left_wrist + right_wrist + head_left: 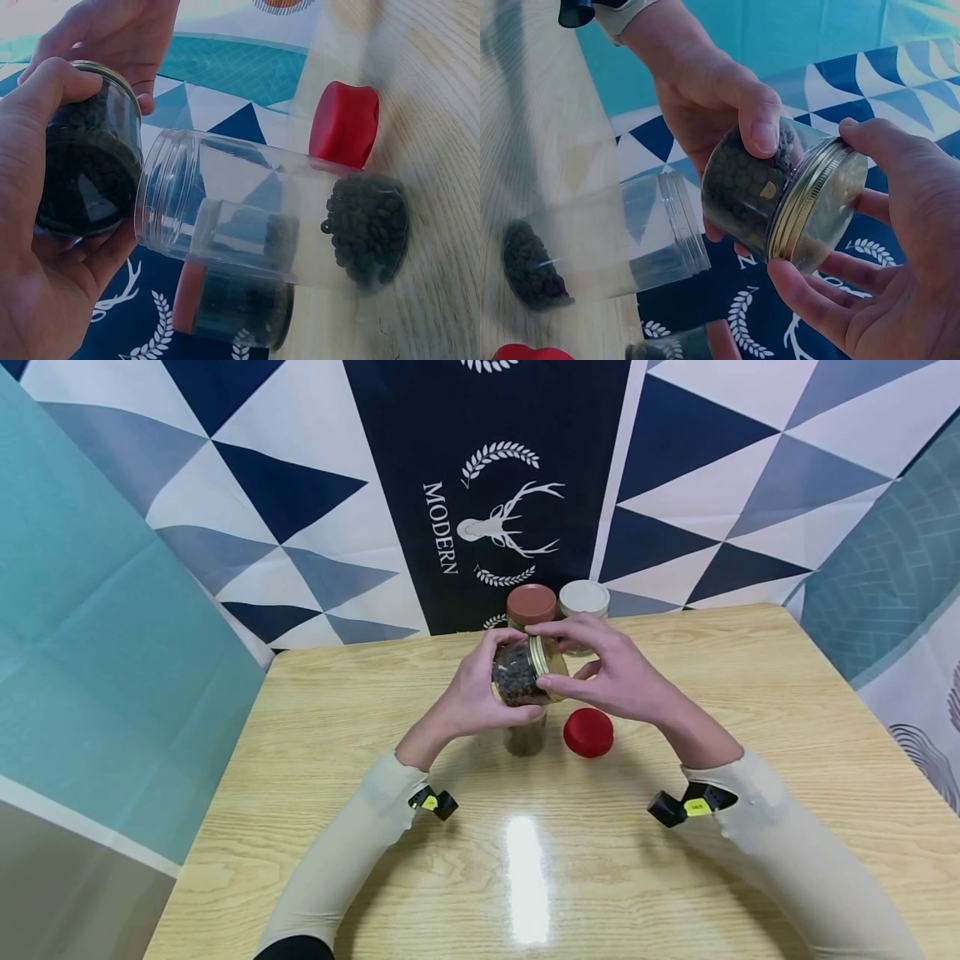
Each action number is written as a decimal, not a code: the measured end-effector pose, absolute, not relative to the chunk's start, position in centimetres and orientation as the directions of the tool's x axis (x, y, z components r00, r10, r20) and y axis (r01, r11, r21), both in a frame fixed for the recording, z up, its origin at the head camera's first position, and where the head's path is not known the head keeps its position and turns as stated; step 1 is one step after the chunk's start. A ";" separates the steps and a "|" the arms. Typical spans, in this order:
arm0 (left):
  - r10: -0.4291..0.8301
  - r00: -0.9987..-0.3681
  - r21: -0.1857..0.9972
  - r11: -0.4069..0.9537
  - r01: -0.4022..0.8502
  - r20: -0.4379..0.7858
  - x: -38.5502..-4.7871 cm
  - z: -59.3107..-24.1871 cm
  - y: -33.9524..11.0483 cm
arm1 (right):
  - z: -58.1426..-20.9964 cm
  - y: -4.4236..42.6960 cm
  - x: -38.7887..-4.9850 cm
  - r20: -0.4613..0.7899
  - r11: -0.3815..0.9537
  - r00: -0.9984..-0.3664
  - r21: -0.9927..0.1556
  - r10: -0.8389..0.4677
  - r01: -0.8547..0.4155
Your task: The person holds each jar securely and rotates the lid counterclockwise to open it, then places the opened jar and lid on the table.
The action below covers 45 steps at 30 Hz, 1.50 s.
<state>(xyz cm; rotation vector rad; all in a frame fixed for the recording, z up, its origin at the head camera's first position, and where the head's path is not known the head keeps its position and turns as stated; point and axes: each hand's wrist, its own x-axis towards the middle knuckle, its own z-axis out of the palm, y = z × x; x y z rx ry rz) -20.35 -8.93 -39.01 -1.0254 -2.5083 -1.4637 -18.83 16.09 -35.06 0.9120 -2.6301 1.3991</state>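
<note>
A clear jar of dark beans (516, 677) with a gold screw lid (829, 202) is held tilted on its side above the table. My left hand (474, 687) grips the jar's body, fingers and thumb curled round it. The right hand (618, 670) pinches the rim of the gold lid, which sits on the jar. Just below stands a taller clear jar (604, 244), uncovered, with a layer of dark beans (367, 229) at its bottom. Near it a red lid (588, 733) lies on the table.
Behind the hands, a jar with a reddish-brown lid (532, 602) and a jar with a white lid (585, 598) stand by the back edge. The wooden table (337, 735) meets a patterned cloth (315, 510) at the back.
</note>
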 end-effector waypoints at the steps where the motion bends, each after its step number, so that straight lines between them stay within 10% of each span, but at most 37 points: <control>1: 0.513 -0.776 0.753 0.326 0.571 0.366 -20.4 -39.0 -8.9 | -35.0 16.1 -18.8 0.285 0.425 -0.828 -0.751 -0.483 -0.506; 45: 0.558 -0.746 0.711 0.351 0.609 0.364 -20.2 -38.6 -9.0 | -34.9 16.5 -18.7 0.432 0.360 -0.695 -0.629 -0.574 -0.689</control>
